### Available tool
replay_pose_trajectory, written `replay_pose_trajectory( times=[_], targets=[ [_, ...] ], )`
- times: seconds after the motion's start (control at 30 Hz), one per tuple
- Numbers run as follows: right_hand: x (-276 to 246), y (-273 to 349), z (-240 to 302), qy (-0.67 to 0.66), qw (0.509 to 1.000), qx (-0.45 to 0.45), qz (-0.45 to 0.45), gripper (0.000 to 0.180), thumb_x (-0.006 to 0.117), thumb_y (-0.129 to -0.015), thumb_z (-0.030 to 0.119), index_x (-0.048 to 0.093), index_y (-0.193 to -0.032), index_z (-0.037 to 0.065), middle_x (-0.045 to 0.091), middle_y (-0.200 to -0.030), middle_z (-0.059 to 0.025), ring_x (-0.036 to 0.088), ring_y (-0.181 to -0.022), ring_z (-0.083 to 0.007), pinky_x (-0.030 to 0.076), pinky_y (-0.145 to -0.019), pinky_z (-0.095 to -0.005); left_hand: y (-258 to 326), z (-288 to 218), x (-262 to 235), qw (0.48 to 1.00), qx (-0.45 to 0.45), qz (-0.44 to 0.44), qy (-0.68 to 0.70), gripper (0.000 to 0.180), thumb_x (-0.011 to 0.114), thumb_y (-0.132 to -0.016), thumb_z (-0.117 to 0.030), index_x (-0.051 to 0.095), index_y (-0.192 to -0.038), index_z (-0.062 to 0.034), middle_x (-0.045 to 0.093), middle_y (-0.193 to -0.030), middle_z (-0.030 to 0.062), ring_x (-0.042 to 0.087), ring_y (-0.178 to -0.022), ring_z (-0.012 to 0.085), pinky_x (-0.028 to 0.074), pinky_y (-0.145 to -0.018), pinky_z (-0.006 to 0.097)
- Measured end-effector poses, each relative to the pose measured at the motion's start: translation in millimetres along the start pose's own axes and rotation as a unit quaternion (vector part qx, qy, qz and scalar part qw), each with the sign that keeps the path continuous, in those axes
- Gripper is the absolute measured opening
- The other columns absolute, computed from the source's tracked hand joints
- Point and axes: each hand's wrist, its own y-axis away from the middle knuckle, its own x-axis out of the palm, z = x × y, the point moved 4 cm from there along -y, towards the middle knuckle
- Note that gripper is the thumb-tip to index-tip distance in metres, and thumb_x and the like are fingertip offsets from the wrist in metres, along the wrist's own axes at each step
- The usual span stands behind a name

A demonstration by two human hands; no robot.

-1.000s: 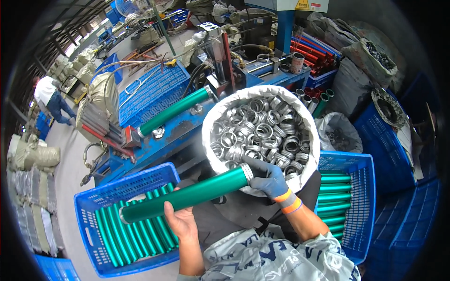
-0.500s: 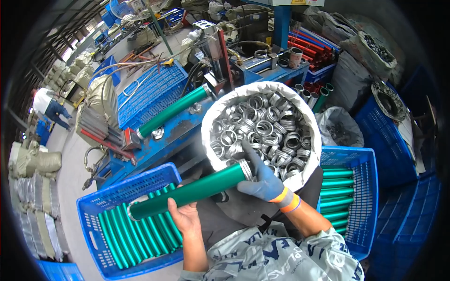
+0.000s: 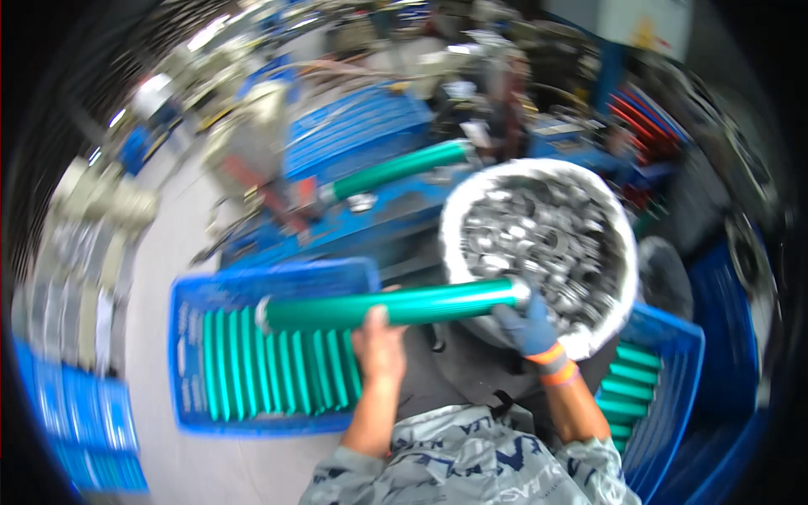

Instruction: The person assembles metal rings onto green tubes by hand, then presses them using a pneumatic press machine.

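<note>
Compared with half a second ago the whole view has swung and blurred, and the green tube (image 3: 391,305) now lies almost level instead of slanting; I judge the work on its right end continues, because both hands have kept their places on it. Taking this tube as landmark: below its left half stands the blue plastic crate (image 3: 189,353), a ribbed lattice box filled with similar smooth green tubes laid side by side. At its right end is the white bucket (image 3: 539,172), round, heaped with shiny metal rings (image 3: 547,244). A second blue crate (image 3: 673,337) with more tubes sits lower right of it. The left hand (image 3: 380,352), bare, supports the tube from below at the middle, fingers wrapped around. The right hand (image 3: 528,326), in a blue-grey knit glove with orange cuff, closes around the tube's metal-capped end.
</note>
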Motion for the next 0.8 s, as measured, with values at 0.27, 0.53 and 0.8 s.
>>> replay_pose_trajectory(
  times=[0.27, 0.53, 0.8],
  targets=[
    [-20.1, -21.5, -64.7, -0.238, 0.961, 0.115, 0.086, 0.077, 0.077, -0.110, 0.031, 0.045, -0.175, 0.004, 0.077, -0.131, -0.0128, 0.079, -0.103, -0.0224, 0.067, -0.085, -0.0371, 28.1, -64.9, 68.1, 0.971, 0.194, 0.133, -0.034, 0.079, 0.101, -0.093, -0.018, 0.055, -0.154, 0.0023, 0.074, -0.141, 0.0167, 0.070, -0.137, 0.0277, 0.052, -0.122, 0.045],
    [-0.7, -30.7, -55.5, -0.200, 0.959, 0.187, 0.077, 0.077, 0.053, -0.115, 0.075, 0.077, -0.137, 0.005, 0.078, -0.089, -0.0091, 0.070, -0.063, -0.0187, 0.050, -0.050, -0.0319, 50.2, -106.8, 76.8, 0.945, 0.275, 0.147, -0.100, 0.064, 0.103, -0.090, -0.022, 0.071, -0.140, 0.0015, 0.077, -0.135, 0.0143, 0.070, -0.137, 0.0263, 0.043, -0.130, 0.049],
    [9.6, -24.4, -28.6, -0.209, 0.950, 0.156, 0.170, 0.094, 0.053, -0.104, 0.091, 0.078, -0.129, 0.004, 0.079, -0.090, -0.0091, 0.071, -0.065, -0.0200, 0.057, -0.058, -0.0331, 36.9, -92.9, 46.6, 0.978, 0.157, 0.134, 0.021, 0.089, 0.102, -0.092, -0.023, 0.051, -0.160, 0.0038, 0.074, -0.146, 0.0173, 0.069, -0.138, 0.0251, 0.051, -0.125, 0.045]
  ],
)
